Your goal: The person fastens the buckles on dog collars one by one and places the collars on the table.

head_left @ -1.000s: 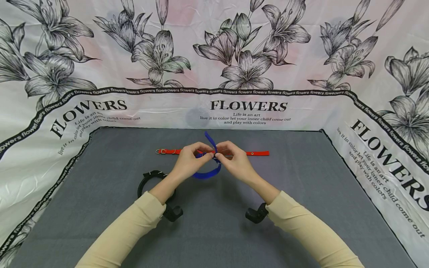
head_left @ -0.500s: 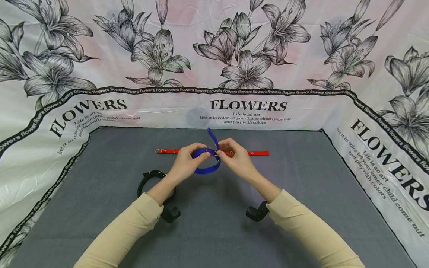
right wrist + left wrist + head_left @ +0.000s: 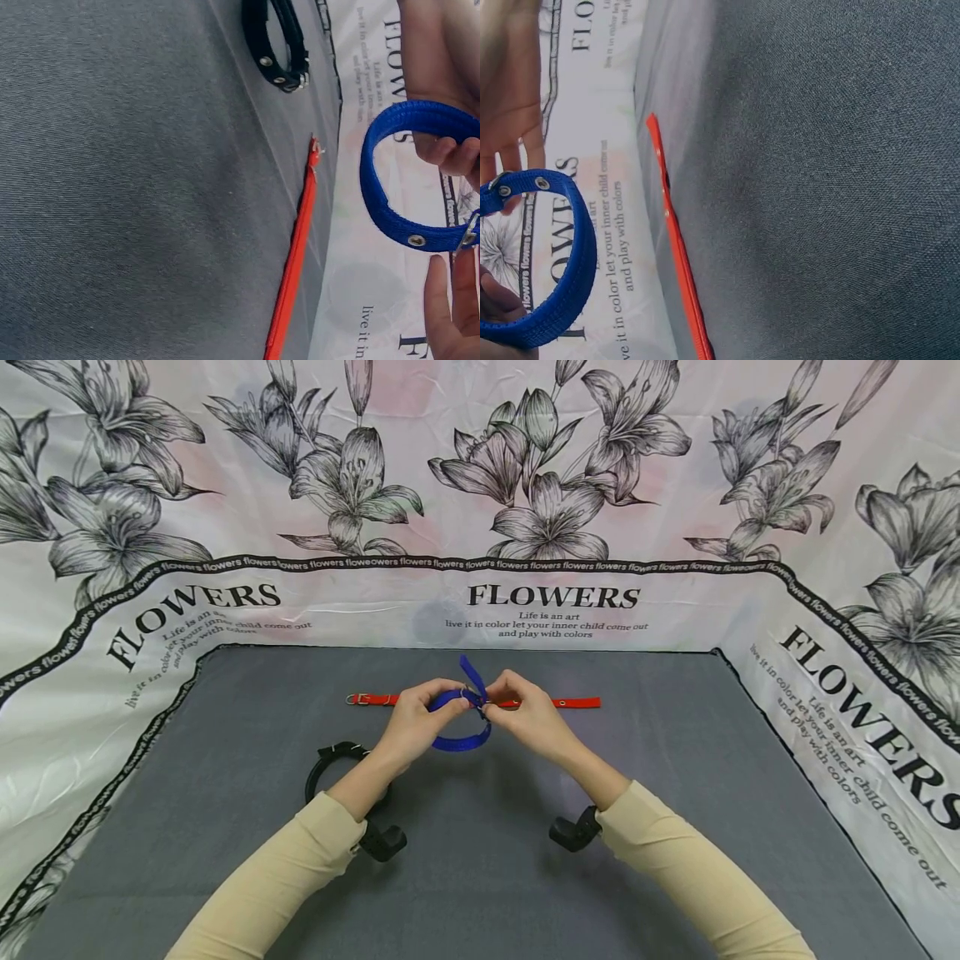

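Note:
A blue collar point(image 3: 461, 743) with metal eyelets and a buckle is held in the air between both hands, bent into a loop. My left hand point(image 3: 411, 720) pinches it on the left side, near a metal ring. My right hand point(image 3: 537, 718) pinches it by the buckle, where the strap's free end points up and back. In the right wrist view the collar's loop point(image 3: 373, 180) shows an eyelet next to the buckle point(image 3: 469, 231). How far the strap passes through the buckle is hidden by fingers.
A red collar point(image 3: 577, 702) lies stretched flat behind the hands on the grey cloth point(image 3: 480, 877). A black collar point(image 3: 318, 775), buckled in a loop, sits left, partly behind the left forearm. A flower-printed curtain point(image 3: 555, 610) borders the cloth.
The blue strap's free end rose, then came down slightly and leftward. Both hands keep their grip in nearly the same place, the left having shifted a little outward.

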Demonstrator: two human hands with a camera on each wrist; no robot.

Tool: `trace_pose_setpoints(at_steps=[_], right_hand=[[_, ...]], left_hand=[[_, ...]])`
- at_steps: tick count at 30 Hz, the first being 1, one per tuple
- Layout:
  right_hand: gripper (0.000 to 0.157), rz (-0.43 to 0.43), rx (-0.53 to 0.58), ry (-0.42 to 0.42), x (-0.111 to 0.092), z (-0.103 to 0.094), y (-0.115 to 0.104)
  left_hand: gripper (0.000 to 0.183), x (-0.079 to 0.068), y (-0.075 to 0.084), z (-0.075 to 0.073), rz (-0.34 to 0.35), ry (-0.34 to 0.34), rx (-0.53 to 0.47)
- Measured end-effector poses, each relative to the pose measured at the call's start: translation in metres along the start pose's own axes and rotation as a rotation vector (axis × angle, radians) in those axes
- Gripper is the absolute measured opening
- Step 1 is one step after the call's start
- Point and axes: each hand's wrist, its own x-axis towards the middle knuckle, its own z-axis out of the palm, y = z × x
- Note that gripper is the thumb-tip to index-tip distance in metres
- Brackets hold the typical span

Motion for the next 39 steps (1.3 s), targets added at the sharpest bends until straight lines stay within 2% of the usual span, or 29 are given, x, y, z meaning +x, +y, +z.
trace_pose_setpoints(at_steps=[7,13,15,20,25,30,39], right_hand=[[0.009,0.037,-0.005,-0.039,0.000,-0.001,-0.003],[0.014,-0.011,-0.041,-0.049,-0.003,0.001,0.002],[0.015,-0.046,-0.047,-0.050,-0.007,0.001,-0.004],[0.021,-0.100,-0.051,0.026,-0.015,-0.001,-0.025],[0.024,-0.140,-0.061,0.113,-0.013,-0.004,-0.036],[0.025,-0.179,-0.055,0.124,-0.010,-0.004,-0.039],[0.018,-0.196,-0.053,0.122,-0.012,-0.002,-0.041]], left_hand=[[0.027,-0.001,-0.001,0.000,0.007,0.010,-0.027],[0.031,0.000,-0.002,-0.001,0.019,-0.003,0.003],[0.032,0.001,-0.002,-0.001,0.025,-0.002,0.017],[0.030,0.002,-0.004,0.000,0.011,0.017,0.040],[0.027,0.002,-0.005,0.003,-0.018,0.020,0.068],[0.024,0.002,-0.006,0.006,-0.033,0.000,0.115],[0.022,0.002,-0.006,0.006,0.017,-0.018,0.180]])
